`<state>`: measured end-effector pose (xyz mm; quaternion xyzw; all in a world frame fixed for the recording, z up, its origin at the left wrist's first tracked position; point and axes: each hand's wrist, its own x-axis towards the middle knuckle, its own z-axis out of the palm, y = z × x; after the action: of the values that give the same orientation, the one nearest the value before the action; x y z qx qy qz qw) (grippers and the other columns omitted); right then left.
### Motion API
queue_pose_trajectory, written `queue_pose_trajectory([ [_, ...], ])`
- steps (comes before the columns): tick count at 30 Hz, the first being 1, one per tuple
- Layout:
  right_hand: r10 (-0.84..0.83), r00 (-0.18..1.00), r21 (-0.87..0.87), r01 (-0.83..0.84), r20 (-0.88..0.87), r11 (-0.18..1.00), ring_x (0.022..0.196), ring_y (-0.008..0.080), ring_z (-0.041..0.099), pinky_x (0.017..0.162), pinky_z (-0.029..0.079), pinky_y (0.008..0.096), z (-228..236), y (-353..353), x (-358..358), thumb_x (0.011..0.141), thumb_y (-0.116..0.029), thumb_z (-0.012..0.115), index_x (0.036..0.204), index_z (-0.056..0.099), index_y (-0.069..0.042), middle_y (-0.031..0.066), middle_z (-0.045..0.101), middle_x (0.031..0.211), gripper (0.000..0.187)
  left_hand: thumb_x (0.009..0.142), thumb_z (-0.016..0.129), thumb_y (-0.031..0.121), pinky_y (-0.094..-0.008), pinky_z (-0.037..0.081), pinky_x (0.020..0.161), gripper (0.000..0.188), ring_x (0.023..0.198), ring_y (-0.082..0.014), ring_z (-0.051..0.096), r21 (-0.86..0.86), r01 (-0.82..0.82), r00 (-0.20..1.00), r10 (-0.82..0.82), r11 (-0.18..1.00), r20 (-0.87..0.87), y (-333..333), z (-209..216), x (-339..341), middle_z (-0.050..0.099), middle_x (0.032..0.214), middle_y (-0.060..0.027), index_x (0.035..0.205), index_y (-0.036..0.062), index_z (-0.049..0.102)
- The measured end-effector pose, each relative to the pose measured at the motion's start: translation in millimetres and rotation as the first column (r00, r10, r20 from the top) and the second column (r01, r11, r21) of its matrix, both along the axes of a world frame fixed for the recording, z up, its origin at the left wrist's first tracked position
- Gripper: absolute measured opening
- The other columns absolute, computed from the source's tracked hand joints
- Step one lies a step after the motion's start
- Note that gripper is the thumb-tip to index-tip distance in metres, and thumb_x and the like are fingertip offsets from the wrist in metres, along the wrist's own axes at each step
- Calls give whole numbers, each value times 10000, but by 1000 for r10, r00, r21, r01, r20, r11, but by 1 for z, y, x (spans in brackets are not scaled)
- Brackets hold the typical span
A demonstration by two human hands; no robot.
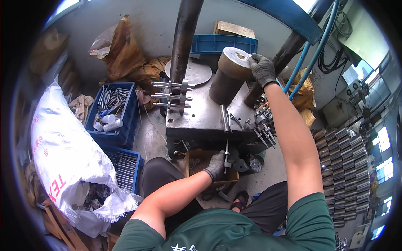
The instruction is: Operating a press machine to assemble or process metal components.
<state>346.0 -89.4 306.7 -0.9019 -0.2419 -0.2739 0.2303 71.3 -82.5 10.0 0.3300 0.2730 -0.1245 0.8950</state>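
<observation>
My left hand [216,165], in a grey glove, is closed around a thin metal rod [227,151] with a small collar low on it. The rod stands near upright in front of the machine's edge, just below a short metal tube [225,118]. Reaching far forward, my gloved right hand [262,70] has its fingers bent together at the rim of a heavy steel cylinder [228,85] with a wide, pale top. Whatever small piece its fingertips may pinch is too small to make out. The cylinder rises above the steel machine table [192,119].
Rods with collars [173,95] lean by the left steel column [184,42]; more [261,129] lie at the table's right. Blue crates [130,113] and a white sack [67,154] are left. A box of rings [197,161] sits below; stacked metal cylinders [343,175] stand right.
</observation>
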Motion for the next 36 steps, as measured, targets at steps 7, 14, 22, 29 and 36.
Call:
queue_pose_trajectory([
  [7,144,981,-228,-111,133,967,916,353,689,851,546,464,33,-65,-76,931,-299,673,884,701,-30,166,696,908,274,988,561,413,-399,494,591,277,694,-227,632,-52,174,984,-175,983,-18,5,-45,7,670,833,-66,971,147,637],
  [14,293,954,-601,-200,59,774,771,386,637,728,508,499,33,-242,-157,933,-255,675,824,683,-40,168,643,787,241,928,610,174,-379,539,877,188,970,-244,658,-331,413,908,-359,848,213,1,-15,-19,670,1005,-103,1060,41,599],
  [22,-8,926,-424,-165,-378,891,946,374,676,829,540,456,24,-359,-216,996,-321,574,1054,741,-69,178,704,921,308,1003,681,180,-314,536,970,449,1101,-152,635,175,472,785,-502,864,363,-12,55,-67,633,1219,-54,1403,55,519],
  [29,-220,916,-710,-93,-336,698,1059,393,681,915,535,470,31,-354,-235,961,-567,547,1390,584,-72,217,677,1238,656,959,736,108,-336,521,1022,625,1143,-176,635,526,-156,603,-341,836,721,-3,201,17,625,1231,-67,1496,13,431],
  [36,-112,889,-578,-188,-444,794,1047,387,678,935,537,462,21,-362,-220,883,-387,628,1308,625,-29,224,687,1184,555,888,792,93,-274,547,861,377,965,-127,674,516,-739,460,-235,433,856,82,316,177,718,1111,-75,1223,13,640],
])
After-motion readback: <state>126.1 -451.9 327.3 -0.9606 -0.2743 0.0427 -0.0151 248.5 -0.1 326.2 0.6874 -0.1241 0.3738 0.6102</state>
